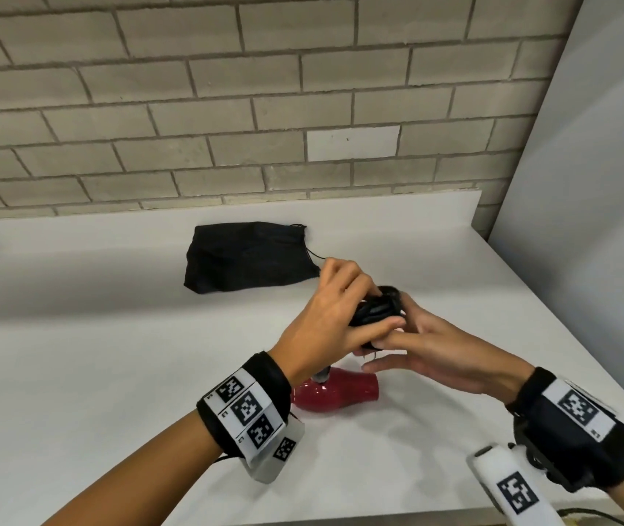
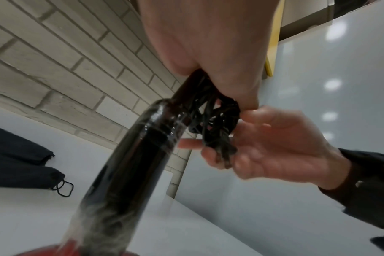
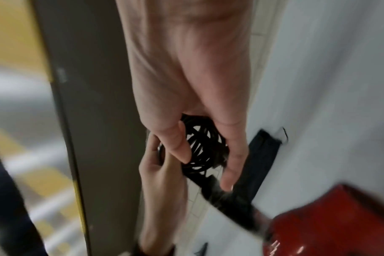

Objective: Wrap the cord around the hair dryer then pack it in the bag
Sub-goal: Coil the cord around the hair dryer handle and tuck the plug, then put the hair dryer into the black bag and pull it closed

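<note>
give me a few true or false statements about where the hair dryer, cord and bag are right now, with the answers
1. The left hand grips the hair dryer at its cord-wrapped handle. True.
2. The hair dryer is already inside the black bag. False: it is held outside, nearer the person than the bag.
3. The bag lies on the counter, near the brick wall. True.
4. The cord hangs loose off the counter edge. False: it is bundled in loops around the handle.
5. The hair dryer body is blue. False: it is red.
</note>
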`<action>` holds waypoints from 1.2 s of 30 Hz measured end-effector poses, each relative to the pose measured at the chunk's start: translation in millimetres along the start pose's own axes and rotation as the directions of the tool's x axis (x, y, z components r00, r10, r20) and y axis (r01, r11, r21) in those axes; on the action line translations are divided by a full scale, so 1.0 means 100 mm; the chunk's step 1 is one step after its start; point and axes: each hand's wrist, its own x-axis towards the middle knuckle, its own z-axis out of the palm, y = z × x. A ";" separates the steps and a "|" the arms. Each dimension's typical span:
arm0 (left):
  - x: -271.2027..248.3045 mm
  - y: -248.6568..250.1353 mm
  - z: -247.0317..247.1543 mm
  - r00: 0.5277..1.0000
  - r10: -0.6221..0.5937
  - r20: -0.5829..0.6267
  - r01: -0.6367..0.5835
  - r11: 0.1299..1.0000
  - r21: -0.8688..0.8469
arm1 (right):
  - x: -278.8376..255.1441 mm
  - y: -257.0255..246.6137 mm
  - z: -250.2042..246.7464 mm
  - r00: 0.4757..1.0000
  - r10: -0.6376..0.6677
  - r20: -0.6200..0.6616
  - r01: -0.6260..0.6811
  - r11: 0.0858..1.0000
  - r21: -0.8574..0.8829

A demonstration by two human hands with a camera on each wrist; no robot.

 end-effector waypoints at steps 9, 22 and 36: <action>-0.37 -0.27 -0.14 0.898 -0.280 0.338 0.336 0.934 -0.120 | 0.00 0.02 -0.15 0.967 -0.249 -0.054 0.187 0.837 -0.514; -0.26 -0.27 0.37 0.891 0.068 0.448 -0.179 0.961 0.211 | -0.49 0.51 -0.78 0.897 -0.420 -0.138 -0.075 0.163 -0.984; -0.20 -0.22 1.12 0.829 0.232 0.509 -0.347 0.927 0.143 | -0.60 0.97 -1.05 0.989 -0.020 -0.143 -0.144 -0.031 -0.989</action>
